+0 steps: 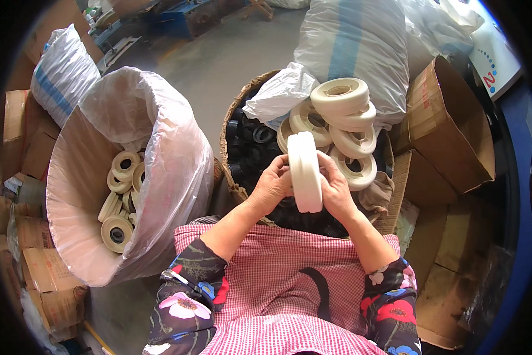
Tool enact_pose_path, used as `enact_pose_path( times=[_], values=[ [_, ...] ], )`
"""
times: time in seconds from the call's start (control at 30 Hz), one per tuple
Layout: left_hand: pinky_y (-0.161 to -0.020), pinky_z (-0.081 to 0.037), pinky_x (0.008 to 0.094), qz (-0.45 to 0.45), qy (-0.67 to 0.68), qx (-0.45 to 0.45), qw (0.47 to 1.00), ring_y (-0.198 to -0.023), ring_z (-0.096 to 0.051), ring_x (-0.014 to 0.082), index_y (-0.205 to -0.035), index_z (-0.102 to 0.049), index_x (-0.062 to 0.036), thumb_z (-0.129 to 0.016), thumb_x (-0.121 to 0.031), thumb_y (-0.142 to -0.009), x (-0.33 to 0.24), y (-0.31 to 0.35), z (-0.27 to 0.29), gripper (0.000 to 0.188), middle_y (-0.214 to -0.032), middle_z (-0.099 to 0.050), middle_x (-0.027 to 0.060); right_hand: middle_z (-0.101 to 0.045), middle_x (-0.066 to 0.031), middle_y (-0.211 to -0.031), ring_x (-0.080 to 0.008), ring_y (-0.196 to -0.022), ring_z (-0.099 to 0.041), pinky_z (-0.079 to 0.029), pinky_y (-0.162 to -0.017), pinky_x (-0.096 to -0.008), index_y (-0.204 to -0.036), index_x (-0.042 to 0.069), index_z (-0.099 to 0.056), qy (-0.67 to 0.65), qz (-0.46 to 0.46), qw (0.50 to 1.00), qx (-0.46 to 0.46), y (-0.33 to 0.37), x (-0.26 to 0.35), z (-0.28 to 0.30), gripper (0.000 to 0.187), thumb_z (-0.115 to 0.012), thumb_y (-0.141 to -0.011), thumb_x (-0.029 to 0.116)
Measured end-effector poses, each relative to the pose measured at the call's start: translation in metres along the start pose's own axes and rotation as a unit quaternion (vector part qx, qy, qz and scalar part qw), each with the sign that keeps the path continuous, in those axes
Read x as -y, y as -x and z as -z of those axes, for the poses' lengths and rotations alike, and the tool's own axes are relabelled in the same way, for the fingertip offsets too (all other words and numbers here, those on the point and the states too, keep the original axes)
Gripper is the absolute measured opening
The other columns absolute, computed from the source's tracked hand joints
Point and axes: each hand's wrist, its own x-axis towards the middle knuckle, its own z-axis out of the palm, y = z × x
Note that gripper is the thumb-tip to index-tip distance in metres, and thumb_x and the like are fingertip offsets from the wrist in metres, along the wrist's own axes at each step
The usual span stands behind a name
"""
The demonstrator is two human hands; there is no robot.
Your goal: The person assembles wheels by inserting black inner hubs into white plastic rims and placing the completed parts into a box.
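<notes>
Upright between my hands is a cream-white plastic wheel (305,171), its grooved rim turned toward me. My left hand (273,180) is closed on its left side, and my right hand (337,183) grips the right side. Just beyond, a loose pile of similar white wheels (340,97) rests over the right part of a large round container (226,139). Many small black ring-shaped parts (248,133) fill that container below and left of my hands. My fingertips are partly hidden behind the wheel.
At left stands a plastic-lined bin (71,207) with several white wheels (117,232) inside. A big white woven sack (313,41) with a blue stripe sits behind the pile. Open cardboard boxes (426,112) stand at right, and stacked cartons (47,269) line the left edge.
</notes>
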Motion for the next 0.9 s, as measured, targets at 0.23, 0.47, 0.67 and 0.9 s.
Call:
enact_pose_path(
  times=[0.23, 0.47, 0.67, 0.9],
  values=[
    [-0.085, -0.054, 0.0316, 0.063, 0.066, 0.108, 0.99, -0.099, -0.061, 0.0127, -0.127, -0.05, -0.009, -0.069, -0.031, -0.086, -0.024, 0.0, 0.008, 0.051, -0.113, -0.061, 0.0038, -0.05, -0.0197, -0.119, -0.0333, -0.113, -0.048, -0.039, -0.097, -0.0397, -0.126, 0.007, -0.052, 0.193, 0.228, 0.953, 0.043, 0.003, 0.031, 0.012, 0.052, -0.064, -0.075, 0.007],
    [-0.079, -0.057, 0.0357, 0.061, -0.12, 0.062, 0.989, -0.101, -0.061, 0.0212, -0.131, -0.042, -0.0028, -0.072, -0.022, -0.084, -0.019, -0.004, 0.005, 0.059, -0.113, -0.057, 0.0122, -0.052, -0.0087, -0.052, -0.0129, -0.034, -0.041, -0.035, -0.034, -0.0252, -0.079, -0.001, -0.057, -0.14, -0.414, 0.887, 0.15, -0.012, 0.014, 0.032, 0.058, -0.033, -0.098, 0.049],
    [-0.079, -0.058, 0.0355, 0.061, -0.108, 0.001, 0.992, -0.099, -0.062, 0.0224, -0.131, -0.039, 0.0006, -0.075, -0.02, -0.08, -0.027, -0.009, 0.0, 0.066, -0.108, -0.058, 0.0134, -0.065, -0.0124, -0.087, -0.0126, -0.081, -0.063, -0.05, -0.061, -0.0243, -0.105, -0.001, -0.06, 0.186, 0.045, 0.979, -0.064, -0.01, -0.002, 0.016, 0.036, -0.047, -0.097, 0.031],
    [-0.077, -0.058, 0.0346, 0.066, -0.185, 0.023, 0.98, -0.095, -0.062, 0.0197, -0.129, -0.043, 0.0011, -0.076, -0.016, -0.079, -0.018, -0.003, 0.006, 0.062, -0.107, -0.058, 0.0128, -0.061, -0.0132, -0.111, -0.0165, -0.093, -0.062, -0.051, -0.076, -0.026, -0.126, -0.001, -0.05, -0.078, -0.265, 0.96, 0.046, -0.013, 0.003, 0.009, 0.045, -0.052, -0.092, 0.028]
  ],
)
